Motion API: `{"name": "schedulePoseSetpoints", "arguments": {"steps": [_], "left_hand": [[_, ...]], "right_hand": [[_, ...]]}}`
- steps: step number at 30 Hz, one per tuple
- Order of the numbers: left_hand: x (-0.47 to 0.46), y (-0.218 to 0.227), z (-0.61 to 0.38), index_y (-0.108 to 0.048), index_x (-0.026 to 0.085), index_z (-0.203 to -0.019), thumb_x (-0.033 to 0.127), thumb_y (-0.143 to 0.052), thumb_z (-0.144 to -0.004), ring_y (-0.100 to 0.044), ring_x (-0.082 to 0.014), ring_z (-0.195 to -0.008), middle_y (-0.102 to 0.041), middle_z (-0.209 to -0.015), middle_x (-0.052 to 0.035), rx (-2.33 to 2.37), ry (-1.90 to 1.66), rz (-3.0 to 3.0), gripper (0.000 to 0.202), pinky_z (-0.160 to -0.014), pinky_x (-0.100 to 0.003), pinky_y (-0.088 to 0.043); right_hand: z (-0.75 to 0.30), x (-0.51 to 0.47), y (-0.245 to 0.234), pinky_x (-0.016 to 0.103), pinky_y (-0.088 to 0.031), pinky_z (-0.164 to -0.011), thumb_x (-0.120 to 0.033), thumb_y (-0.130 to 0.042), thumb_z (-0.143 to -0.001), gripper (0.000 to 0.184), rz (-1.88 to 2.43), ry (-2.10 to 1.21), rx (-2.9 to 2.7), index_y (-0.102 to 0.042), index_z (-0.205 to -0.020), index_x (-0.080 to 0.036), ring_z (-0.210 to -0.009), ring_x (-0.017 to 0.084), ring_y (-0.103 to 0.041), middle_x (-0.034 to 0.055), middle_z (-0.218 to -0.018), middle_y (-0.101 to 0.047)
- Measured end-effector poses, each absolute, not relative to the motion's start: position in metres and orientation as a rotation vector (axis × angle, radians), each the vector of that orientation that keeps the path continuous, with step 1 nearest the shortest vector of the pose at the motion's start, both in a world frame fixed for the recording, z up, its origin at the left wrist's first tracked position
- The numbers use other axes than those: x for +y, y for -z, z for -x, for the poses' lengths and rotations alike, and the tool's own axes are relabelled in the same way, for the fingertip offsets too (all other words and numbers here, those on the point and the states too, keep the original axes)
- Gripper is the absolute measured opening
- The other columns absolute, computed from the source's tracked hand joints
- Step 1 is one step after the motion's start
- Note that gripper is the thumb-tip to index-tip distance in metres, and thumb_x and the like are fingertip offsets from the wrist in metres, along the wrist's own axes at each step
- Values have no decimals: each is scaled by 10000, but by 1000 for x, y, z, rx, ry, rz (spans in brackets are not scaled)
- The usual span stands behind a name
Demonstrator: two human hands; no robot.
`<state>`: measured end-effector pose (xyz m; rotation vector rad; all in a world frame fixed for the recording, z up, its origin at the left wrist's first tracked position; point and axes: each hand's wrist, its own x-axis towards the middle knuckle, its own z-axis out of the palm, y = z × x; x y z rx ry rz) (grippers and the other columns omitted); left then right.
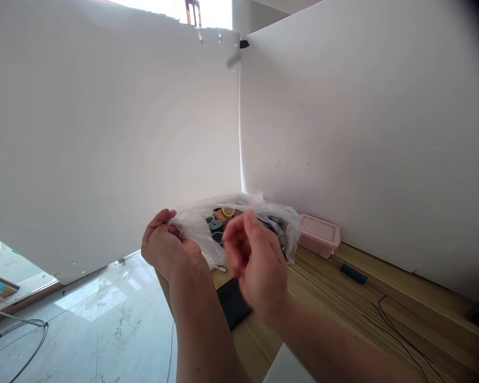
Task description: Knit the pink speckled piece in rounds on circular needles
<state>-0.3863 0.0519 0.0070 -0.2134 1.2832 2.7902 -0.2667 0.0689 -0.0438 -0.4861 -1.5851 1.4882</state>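
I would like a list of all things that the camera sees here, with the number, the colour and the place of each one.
plastic bag: one, clear, held above the table's near edge
thread spools: several, green, orange, yellow and dark, inside the bag
box: one, pink, lid on, on the table by the right board
black block: one, small, on the table right of the box
wires: a few, thin, black, on the table at right
black pad: one, flat, on the table under the hands
table: one, light wood
boards: two, white, upright behind the table
left hand: gripping the bag's left side
right hand: blurred, in front of the bag
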Motion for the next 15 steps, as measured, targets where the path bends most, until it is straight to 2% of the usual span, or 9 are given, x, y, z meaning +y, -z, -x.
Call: {"name": "schedulePoseSetpoints", "arguments": {"steps": [2, 3, 4, 6, 8, 9, 10, 12, 15], "left_hand": [[51, -4, 389, -591, 162, -658, 26, -386, -467, -450, -64, -552, -580, -701, -4, 1249, -2812, 207, 311, -530, -194, -363], [51, -3, 390, -582, 171, -662, 40, -393, -466, -478, -71, -577, -565, -701, -2, 1242, -2815, 190, 301, -536, -192, -378], [51, -2, 391, -575, 177, -666, 53, -398, -462, -497, -78, -598, -553, -699, -2, 1245, -2810, 167, 297, -539, -192, -391], [51, -2, 392, -567, 180, -670, 66, -400, -445, -515, -84, -617, -537, -693, -2, 1247, -2801, 140, 303, -544, -191, -405], [50, -3, 391, -570, 175, -669, 65, -393, -421, -521, -81, -622, -537, -692, -5, 1232, -2798, 146, 324, -552, -189, -417], [50, -3, 391, -574, 172, -667, 62, -389, -411, -525, -80, -625, -540, -693, -6, 1219, -2800, 162, 335, -558, -187, -423], [50, -4, 390, -577, 169, -664, 57, -385, -401, -530, -79, -629, -543, -694, -7, 1204, -2803, 182, 345, -565, -186, -428], [48, -5, 390, -581, 162, -655, 45, -379, -383, -532, -75, -626, -546, -688, -6, 1175, -2816, 219, 358, -573, -182, -435], [46, -5, 391, -579, 154, -636, 31, -368, -365, -520, -68, -605, -538, -664, -1, 1141, -2837, 265, 364, -562, -173, -433]], "right_hand": [[276, 95, 60, 230, -430, -501, -403, -241, -1013, 435, 653, -1156, -1823, -572, -838, -181, -527, 108, -514, -21, -617, -522], [281, 109, 70, 245, -447, -528, -376, -219, -1013, 447, 715, -980, -1969, -571, -814, -185, -553, 125, -539, -12, -601, -527], [287, 123, 80, 265, -468, -565, -344, -269, -1003, 404, 712, -940, -2040, -589, -820, -181, -599, 143, -573, 10, -640, -572], [302, 148, 97, 328, -503, -763, -222, -347, -968, 288, 669, -833, -2187, -628, -990, -160, -860, 189, -630, 86, -921, -668], [320, 165, 108, 384, -436, -984, -145, -417, -934, 317, 569, -739, -2354, -593, -1197, -171, -1185, 222, -530, 118, -1253, -603], [329, 171, 111, 411, -392, -1048, -153, -463, -930, 337, 522, -696, -2436, -573, -1247, -187, -1270, 231, -467, 113, -1345, -548], [338, 175, 112, 451, -368, -1074, -194, -511, -928, 338, 486, -654, -2510, -565, -1262, -198, -1300, 245, -441, 106, -1390, -511], [350, 181, 112, 508, -383, -1058, -289, -570, -922, 327, 443, -566, -2633, -576, -1236, -200, -1267, 259, -477, 97, -1377, -515], [350, 185, 111, 498, -451, -988, -337, -581, -920, 309, 428, -426, -2736, -594, -1184, -178, -1164, 244, -554, 90, -1283, -573]]}}
